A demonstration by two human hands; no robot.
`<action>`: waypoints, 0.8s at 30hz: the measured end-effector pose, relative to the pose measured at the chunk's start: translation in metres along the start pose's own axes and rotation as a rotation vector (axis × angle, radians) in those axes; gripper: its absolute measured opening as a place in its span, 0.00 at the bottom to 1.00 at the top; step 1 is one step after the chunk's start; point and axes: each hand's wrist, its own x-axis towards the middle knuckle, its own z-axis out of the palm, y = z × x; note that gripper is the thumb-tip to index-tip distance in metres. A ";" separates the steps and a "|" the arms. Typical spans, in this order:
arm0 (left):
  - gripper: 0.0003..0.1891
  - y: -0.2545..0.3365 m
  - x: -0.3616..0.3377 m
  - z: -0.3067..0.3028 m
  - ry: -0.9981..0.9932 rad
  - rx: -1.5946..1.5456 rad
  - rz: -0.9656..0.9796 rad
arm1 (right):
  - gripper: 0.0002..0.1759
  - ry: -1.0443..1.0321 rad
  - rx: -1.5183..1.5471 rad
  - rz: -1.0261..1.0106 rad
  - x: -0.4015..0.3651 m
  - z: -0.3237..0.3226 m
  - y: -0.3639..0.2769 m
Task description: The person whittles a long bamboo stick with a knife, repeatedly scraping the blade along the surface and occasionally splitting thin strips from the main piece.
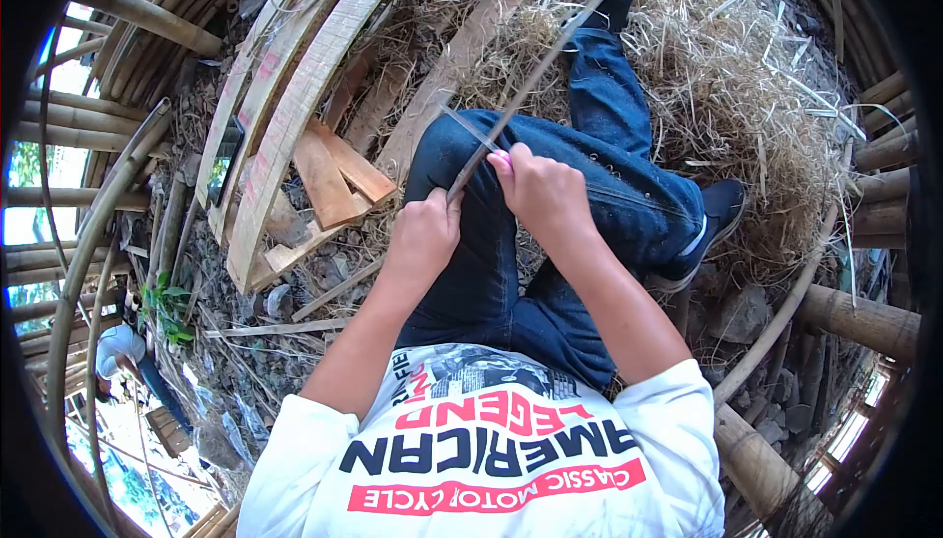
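My left hand [424, 233] is closed around the lower end of a long thin bamboo strip [540, 71], which slants up and away to the top of the view. Closed on a knife, my right hand [543, 191] is just right of it. The thin knife blade [470, 127] points up-left from the fist and crosses the strip, apparently touching it. Its handle is hidden in my fingers. Both hands are above my bent knee in blue jeans [447, 160].
Several curved wooden planks [309, 96] lie at upper left, with short wood offcuts [329, 179] beside them. Dry shavings [717, 76] cover the ground at upper right. Bamboo poles [859, 322] stand around. Another person [123, 356] is at far lower left.
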 end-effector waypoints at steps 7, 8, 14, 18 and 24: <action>0.18 0.006 -0.002 0.006 -0.010 0.075 0.020 | 0.22 -0.036 -0.007 0.020 -0.015 -0.002 0.011; 0.17 0.008 -0.002 0.006 -0.004 0.083 0.018 | 0.22 -0.030 0.008 0.035 -0.006 -0.001 0.005; 0.17 0.001 -0.003 -0.002 -0.001 0.101 0.033 | 0.23 -0.047 0.047 0.029 -0.007 0.000 0.005; 0.18 0.002 -0.003 0.004 -0.025 0.060 0.038 | 0.23 -0.048 0.045 0.040 -0.018 -0.004 0.013; 0.16 -0.002 0.002 0.003 0.000 0.014 0.042 | 0.24 -0.051 0.133 0.074 -0.001 0.002 0.005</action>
